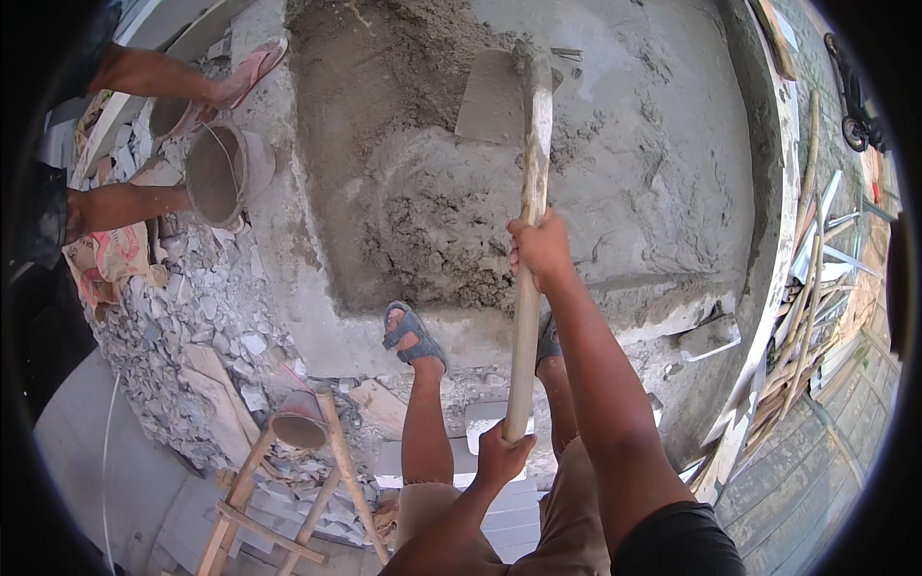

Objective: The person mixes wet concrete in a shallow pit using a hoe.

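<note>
Both hands are wrapped round the pale wooden handle of a long hoe (526, 336). Lower down, near the handle's butt end, is my left hand (502, 457). My right hand (543, 252) grips farther up, about mid-handle. At the far end, the broad grey hoe blade (487, 101) rests against wet cement mix (663, 182), its lower edge apparently in the mix. A rough, lumpy heap of mortar (447, 254) lies between the blade and my sandalled feet.
At the left stand another person's legs (144, 204), beside a mortar-coated bucket (230, 178). Broken rubble (206, 307) covers the ground below them. A wooden trestle (250, 490) stands near left. Bamboo poles (802, 317) lie at right, and a loose block (709, 338) sits by the low edge.
</note>
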The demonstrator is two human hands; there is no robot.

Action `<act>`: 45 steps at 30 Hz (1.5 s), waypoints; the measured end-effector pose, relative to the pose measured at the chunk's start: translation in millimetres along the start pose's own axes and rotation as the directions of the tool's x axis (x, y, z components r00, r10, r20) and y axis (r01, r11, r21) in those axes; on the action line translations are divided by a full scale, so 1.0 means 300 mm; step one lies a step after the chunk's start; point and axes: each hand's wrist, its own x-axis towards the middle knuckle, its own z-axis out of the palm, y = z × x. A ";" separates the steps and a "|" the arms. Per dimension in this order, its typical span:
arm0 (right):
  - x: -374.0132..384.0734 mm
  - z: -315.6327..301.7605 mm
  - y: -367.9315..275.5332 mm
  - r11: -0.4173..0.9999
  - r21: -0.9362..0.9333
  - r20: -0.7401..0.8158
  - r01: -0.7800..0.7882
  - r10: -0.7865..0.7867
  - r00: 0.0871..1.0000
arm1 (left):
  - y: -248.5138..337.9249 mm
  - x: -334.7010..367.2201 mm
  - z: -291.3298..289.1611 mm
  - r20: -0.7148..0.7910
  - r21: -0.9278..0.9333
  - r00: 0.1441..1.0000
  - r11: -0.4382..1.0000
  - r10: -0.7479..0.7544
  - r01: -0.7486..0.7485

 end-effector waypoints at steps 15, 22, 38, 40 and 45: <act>-0.295 -0.110 0.114 0.849 -0.446 0.213 0.282 -0.206 0.955 | -0.236 -0.205 0.525 -0.185 -0.210 0.975 0.974 -0.125 0.085; -0.001 0.214 0.131 0.761 -0.632 0.235 0.143 0.013 0.972 | -0.079 0.025 0.347 -0.100 -0.568 0.970 0.813 -0.220 0.126; -0.224 0.263 -0.041 0.830 -0.481 0.324 0.283 -0.131 0.937 | -0.090 -0.004 0.374 -0.309 -0.347 0.947 0.937 -0.084 -0.030; -0.064 0.410 -0.083 0.789 -0.489 0.372 0.372 -0.197 0.907 | -0.023 0.155 0.253 -0.333 -0.448 0.941 0.888 -0.053 -0.109; 0.054 0.232 0.155 0.613 -0.778 0.265 0.139 0.120 0.957 | 0.165 -0.070 0.326 -0.179 -0.549 0.960 0.832 -0.215 0.084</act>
